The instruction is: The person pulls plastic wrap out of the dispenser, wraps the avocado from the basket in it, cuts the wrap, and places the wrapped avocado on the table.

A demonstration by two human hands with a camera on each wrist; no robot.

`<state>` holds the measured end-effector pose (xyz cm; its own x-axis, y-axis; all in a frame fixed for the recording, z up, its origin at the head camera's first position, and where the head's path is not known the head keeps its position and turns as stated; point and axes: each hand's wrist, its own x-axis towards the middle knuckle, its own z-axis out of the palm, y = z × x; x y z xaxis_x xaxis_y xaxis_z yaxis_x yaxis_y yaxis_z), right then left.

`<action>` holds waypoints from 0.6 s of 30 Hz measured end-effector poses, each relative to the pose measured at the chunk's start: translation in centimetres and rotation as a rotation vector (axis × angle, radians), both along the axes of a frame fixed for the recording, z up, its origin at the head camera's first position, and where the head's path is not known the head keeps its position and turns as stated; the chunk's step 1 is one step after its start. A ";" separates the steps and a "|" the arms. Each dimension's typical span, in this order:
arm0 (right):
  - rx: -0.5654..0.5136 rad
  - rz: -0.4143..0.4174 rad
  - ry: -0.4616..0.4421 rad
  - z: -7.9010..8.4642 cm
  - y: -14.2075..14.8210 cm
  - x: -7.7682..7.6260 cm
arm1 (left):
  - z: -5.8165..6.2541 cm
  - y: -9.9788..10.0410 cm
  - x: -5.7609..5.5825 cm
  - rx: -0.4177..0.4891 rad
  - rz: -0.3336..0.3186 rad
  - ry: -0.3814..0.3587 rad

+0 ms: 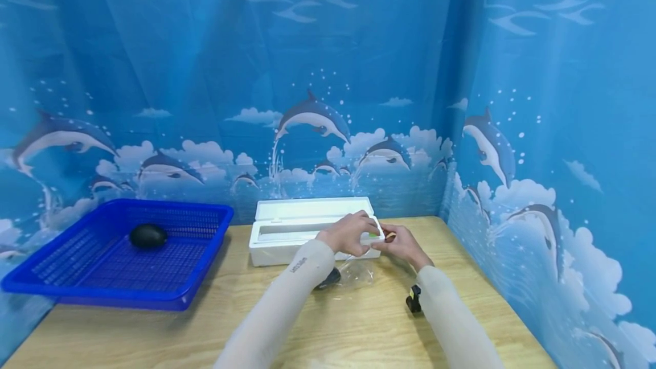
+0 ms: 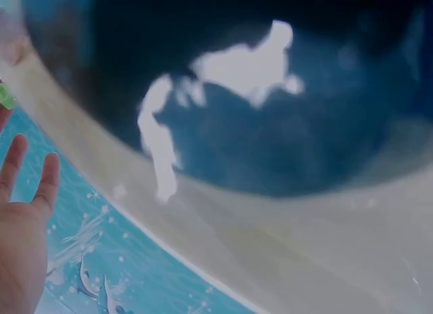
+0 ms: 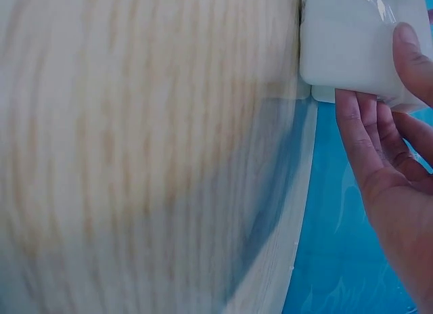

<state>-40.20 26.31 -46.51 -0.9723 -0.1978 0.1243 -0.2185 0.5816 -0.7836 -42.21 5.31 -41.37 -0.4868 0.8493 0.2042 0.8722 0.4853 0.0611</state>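
A long white box (image 1: pixel 279 252) stands on the table with its lid raised at the back. My left hand (image 1: pixel 351 233) reaches over its right end, fingers bent, pinching a small green piece (image 1: pixel 374 235) at the rim. With thumb and fingers, my right hand (image 1: pixel 405 242) grips the box's right end; an orange-brown thing (image 1: pixel 389 236) shows beside those fingers. Clear plastic film (image 1: pixel 356 273) hangs at the box front. Partly behind my left forearm lies a dark, smooth object (image 1: pixel 330 278). A blurred, glossy dark surface (image 2: pixel 270 138) fills much of the left wrist view.
At the left is a blue mesh basket (image 1: pixel 154 295) with a dark oval object (image 1: pixel 148 236) inside. A small black item (image 1: pixel 413 299) sits at my right wrist. Dolphin-print curtain (image 1: pixel 318 147) lines the back and right side of the wooden table (image 1: pixel 359 335).
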 end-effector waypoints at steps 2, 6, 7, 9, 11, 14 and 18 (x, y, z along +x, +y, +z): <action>0.002 -0.002 -0.005 0.0 0.0 0.0 | 0.0 -0.1 0.1 -0.001 0.013 -0.011; 0.002 0.002 -0.012 0.1 0.1 0.1 | 0.1 -0.2 0.3 -0.006 0.041 -0.032; 0.001 0.004 -0.014 0.1 0.0 0.1 | 0.1 -0.2 0.4 -0.008 0.046 -0.034; -0.003 0.007 -0.014 0.2 0.0 0.2 | 0.2 -0.3 0.5 -0.011 0.053 -0.038; -0.008 0.008 -0.013 0.2 0.0 0.2 | 0.2 -0.4 0.6 -0.014 0.060 -0.033; -0.012 0.010 -0.010 0.2 0.0 0.1 | 0.3 -0.5 0.7 -0.011 0.065 -0.029; -0.018 0.012 -0.006 0.1 0.1 0.0 | 0.4 -0.8 0.8 -0.002 0.064 -0.033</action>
<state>-40.20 26.40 -46.42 -0.9705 -0.2075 0.1226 -0.2212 0.5643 -0.7954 -41.43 4.51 -40.98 -0.5463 0.8169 0.1849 0.8371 0.5398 0.0885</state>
